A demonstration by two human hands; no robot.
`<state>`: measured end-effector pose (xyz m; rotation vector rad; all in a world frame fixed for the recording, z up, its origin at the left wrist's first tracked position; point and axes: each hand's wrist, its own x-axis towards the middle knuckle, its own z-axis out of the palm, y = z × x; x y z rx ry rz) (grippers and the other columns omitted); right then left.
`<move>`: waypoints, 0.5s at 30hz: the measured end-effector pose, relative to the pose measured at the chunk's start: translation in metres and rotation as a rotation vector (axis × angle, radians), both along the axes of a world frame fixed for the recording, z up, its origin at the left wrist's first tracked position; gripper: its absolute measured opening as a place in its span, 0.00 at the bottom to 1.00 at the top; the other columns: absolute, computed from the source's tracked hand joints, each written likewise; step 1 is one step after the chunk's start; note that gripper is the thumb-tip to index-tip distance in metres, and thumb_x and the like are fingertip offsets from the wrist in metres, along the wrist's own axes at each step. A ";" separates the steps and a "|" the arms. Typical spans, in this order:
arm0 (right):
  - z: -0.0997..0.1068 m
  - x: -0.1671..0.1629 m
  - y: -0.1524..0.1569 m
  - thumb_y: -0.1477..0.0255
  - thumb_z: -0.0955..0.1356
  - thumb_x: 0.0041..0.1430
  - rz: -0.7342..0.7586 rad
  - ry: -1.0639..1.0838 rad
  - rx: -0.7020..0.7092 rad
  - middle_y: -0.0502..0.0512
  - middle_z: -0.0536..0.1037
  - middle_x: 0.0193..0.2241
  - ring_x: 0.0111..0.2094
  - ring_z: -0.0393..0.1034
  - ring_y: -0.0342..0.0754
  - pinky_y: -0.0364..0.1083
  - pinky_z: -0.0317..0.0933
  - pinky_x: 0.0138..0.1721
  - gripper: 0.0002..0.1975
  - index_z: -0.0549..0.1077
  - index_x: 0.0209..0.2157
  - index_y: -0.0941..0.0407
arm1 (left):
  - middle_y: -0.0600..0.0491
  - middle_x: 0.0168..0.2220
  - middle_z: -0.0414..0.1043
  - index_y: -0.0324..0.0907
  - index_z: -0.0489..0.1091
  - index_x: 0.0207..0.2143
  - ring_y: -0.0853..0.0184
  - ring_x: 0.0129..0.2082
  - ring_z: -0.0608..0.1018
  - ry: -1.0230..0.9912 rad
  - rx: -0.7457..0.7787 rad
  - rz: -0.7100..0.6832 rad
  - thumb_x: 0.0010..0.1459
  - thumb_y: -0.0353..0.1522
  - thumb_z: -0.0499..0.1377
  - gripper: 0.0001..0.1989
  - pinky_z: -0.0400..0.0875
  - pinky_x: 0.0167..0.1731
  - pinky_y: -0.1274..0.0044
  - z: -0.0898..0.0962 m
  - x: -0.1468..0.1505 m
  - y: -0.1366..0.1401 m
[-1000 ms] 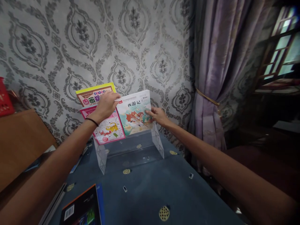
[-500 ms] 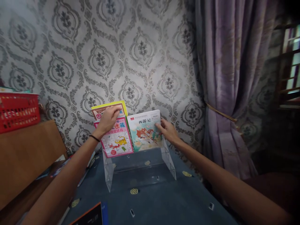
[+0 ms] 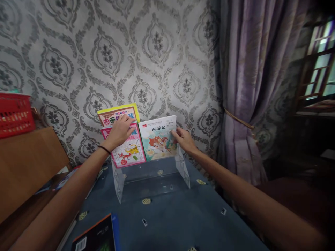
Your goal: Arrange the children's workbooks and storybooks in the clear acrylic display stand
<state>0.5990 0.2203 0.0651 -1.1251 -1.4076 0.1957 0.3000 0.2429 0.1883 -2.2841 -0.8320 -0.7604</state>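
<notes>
A clear tiered stand (image 3: 183,165) bears several books on its upper part. My left hand (image 3: 120,131) is at the top of a pink book (image 3: 127,155) with a cartoon tiger and fox, its thumb in front and its fingers over the top edge. Behind it rises a yellow-edged book (image 3: 117,107), partly covered by that hand. To the right, a white picture book (image 3: 158,139) leans beside the pink one. My right hand (image 3: 185,140) grips its right edge, thumb on the cover and the other fingers mostly hidden behind.
The stand rests on a dark blue cloth (image 3: 167,223) by a patterned wall. A dark book (image 3: 95,233) lies in front, over a blue one. At left are a wooden box (image 3: 31,167) and a red basket (image 3: 15,113). A purple curtain (image 3: 246,87) hangs at right.
The view has shifted, so the stand and books appear slightly higher and further left. My left hand has spread its fingers a little on the pink book; my right hand stays on the white book's edge.
</notes>
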 end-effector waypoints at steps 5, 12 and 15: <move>-0.007 -0.001 -0.002 0.50 0.64 0.59 -0.030 -0.010 -0.012 0.54 0.75 0.29 0.30 0.69 0.49 0.46 0.67 0.27 0.21 0.72 0.35 0.55 | 0.43 0.50 0.69 0.38 0.65 0.57 0.54 0.52 0.68 0.031 0.024 0.014 0.66 0.34 0.55 0.19 0.65 0.51 0.65 -0.004 -0.002 -0.007; -0.012 -0.001 -0.003 0.48 0.64 0.57 -0.044 0.011 -0.026 0.56 0.77 0.33 0.33 0.71 0.51 0.46 0.70 0.28 0.25 0.74 0.38 0.56 | 0.42 0.53 0.68 0.42 0.67 0.57 0.50 0.54 0.66 0.029 0.052 -0.056 0.65 0.32 0.56 0.18 0.62 0.52 0.61 -0.004 0.008 -0.020; -0.012 -0.001 -0.004 0.48 0.64 0.57 -0.039 0.013 -0.024 0.57 0.78 0.34 0.34 0.71 0.52 0.47 0.70 0.27 0.25 0.74 0.38 0.56 | 0.41 0.54 0.68 0.40 0.67 0.56 0.50 0.55 0.66 0.023 0.042 -0.083 0.64 0.32 0.56 0.18 0.61 0.54 0.60 -0.004 0.011 -0.020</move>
